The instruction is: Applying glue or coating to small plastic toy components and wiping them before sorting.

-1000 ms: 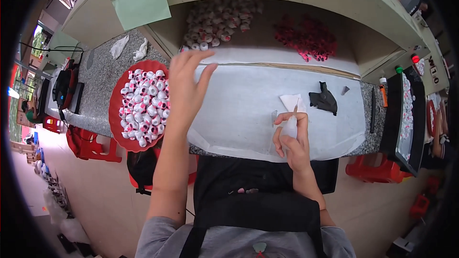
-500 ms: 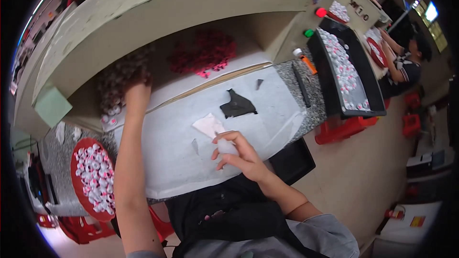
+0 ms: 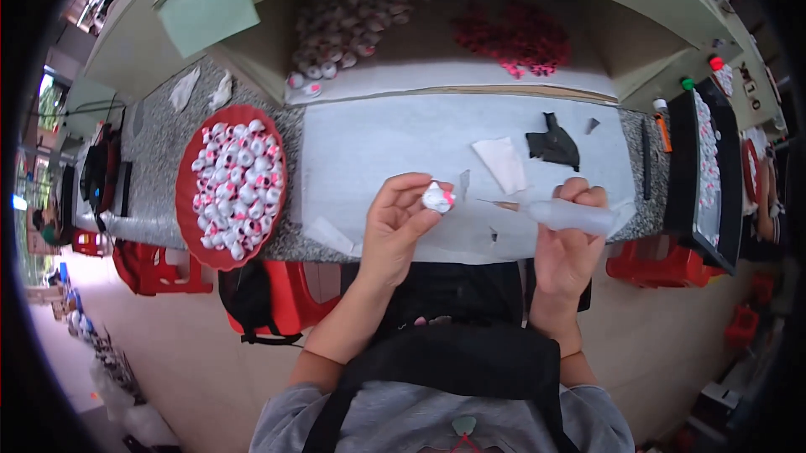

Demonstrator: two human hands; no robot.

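Note:
Between the thumb and fingers of my left hand (image 3: 393, 226) is a small white cat-head figure (image 3: 437, 198) with a pink piece on its side. My right hand (image 3: 569, 247) grips a translucent squeeze bottle (image 3: 575, 216), lying nearly level. Its thin needle tip points left toward the figure, with a gap between them. Both hands are above the white paper sheet (image 3: 369, 142). Inside the booth, at its back left, lies a heap of white figures (image 3: 353, 25); a heap of small pink pieces (image 3: 525, 37) lies to the right of it.
A red scalloped tray (image 3: 184, 193) full of white-and-pink figures stands at left. A folded white tissue (image 3: 501, 163) and a black cloth scrap (image 3: 554, 144) lie on the paper. At right are an orange marker (image 3: 663, 132) and a black bin (image 3: 729, 226) holding figures. Red stools (image 3: 290, 298) stand below.
My left hand has come out of the booth's white heap and now holds a figure. The bottle in my right hand has turned level, needle pointing left. My view has swung left.

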